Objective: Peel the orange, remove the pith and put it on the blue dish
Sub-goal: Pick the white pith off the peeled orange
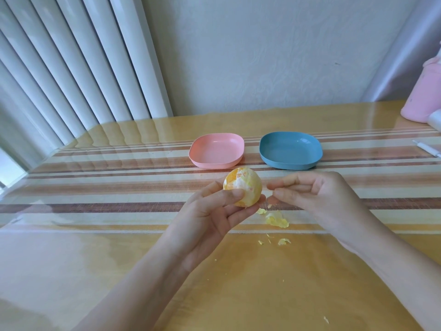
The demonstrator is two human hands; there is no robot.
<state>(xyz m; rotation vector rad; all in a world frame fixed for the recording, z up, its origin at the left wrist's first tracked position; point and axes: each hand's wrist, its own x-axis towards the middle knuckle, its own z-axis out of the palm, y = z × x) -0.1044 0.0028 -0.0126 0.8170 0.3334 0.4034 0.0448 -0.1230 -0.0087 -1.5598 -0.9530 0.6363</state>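
My left hand [212, 211] holds the orange [243, 187] above the table, thumb across its front. The fruit is peeled and mostly covered in pale yellow-white pith, with bare orange flesh showing at its upper left. My right hand [317, 194] hovers just right of the orange, thumb and fingertips pinched together; a tiny pith scrap hangs below the fingertips. The blue dish [291, 161] sits farther back on the table, right of centre, with nothing in it.
A pink dish [217, 161] stands left of the blue one, nothing in it. Pith scraps [276, 220] lie on the table below my hands. A pink container [422, 96] and a white pen-like item [427, 149] sit at the right edge. Vertical blinds hang at left.
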